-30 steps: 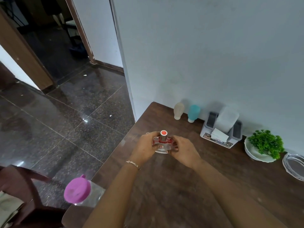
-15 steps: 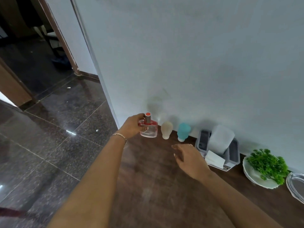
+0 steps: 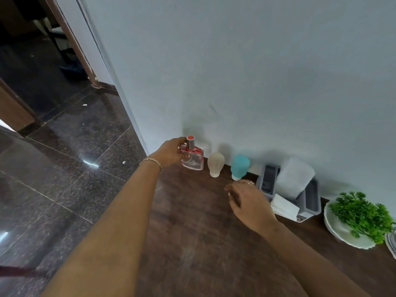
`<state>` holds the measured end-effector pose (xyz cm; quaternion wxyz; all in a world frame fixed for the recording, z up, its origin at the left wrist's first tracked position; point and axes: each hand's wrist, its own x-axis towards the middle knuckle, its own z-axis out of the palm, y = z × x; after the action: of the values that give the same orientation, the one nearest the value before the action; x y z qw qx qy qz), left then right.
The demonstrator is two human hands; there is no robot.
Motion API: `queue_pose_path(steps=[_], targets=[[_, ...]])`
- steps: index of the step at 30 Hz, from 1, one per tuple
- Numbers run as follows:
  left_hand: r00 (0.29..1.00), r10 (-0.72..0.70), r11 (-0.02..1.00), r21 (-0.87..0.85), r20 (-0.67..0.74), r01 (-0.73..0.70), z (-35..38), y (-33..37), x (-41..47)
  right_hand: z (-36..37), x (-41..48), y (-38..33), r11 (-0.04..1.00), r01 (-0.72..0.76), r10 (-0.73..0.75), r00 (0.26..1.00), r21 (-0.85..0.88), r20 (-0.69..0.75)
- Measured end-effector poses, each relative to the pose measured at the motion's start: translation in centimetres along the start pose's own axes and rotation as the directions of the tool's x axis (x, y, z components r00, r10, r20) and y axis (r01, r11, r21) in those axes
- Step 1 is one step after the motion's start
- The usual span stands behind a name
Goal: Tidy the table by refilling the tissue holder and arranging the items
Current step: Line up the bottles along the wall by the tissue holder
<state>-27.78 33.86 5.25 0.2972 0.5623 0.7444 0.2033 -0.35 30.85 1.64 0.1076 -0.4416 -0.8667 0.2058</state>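
While left grip (image 3: 171,152) holds perfume bottle (image 3: 193,161), right grip (image 3: 251,203) slack, empty, tissue holder (image 3: 312,202) label blurred.

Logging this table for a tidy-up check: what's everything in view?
perfume bottle: one, clear with red trim, left end of the wall row
cream bottle: one, off-white, right of it
teal bottle: one, teal, next along
tissue holder: one, grey, by the wall
tissues: white, in the holder
plant: one, green, on the plate
plate: white, right of holder
glass dish: one, clear, right edge, cut off
table: one, dark brown, against the wall
left hand: one, grips the perfume bottle
right hand: one, relaxed, empty, above table beside holder
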Motion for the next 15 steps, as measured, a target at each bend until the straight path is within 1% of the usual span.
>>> queue_pose_path(steps=[5,7,10,13,15], targets=[[0.999,0.002,1.0,-0.021,-0.046,-0.003,0.0,0.0,-0.5,0.0,-0.1,0.0,1.0,-0.013,0.013,1.0,0.011,-0.007],[0.997,-0.009,0.998,-0.056,-0.075,0.005,0.1,-0.1,-1.1,0.0,-0.4,-0.2,1.0,-0.008,0.008,1.0,0.017,0.005],[0.976,-0.033,0.997,-0.081,-0.217,0.016,1.1,0.2,-2.7,0.0,-0.9,-0.7,1.0,-0.004,0.003,1.0,0.025,0.022],[0.909,-0.13,0.978,-0.202,-0.396,0.052,2.8,1.1,-5.1,-0.2,-1.8,-1.8,0.999,0.019,-0.02,1.0,0.032,0.015],[0.863,-0.202,0.959,-0.272,-0.463,0.078,4.0,1.7,-6.7,-0.4,-2.5,-2.6,0.998,0.039,-0.039,0.999,0.04,0.006]])
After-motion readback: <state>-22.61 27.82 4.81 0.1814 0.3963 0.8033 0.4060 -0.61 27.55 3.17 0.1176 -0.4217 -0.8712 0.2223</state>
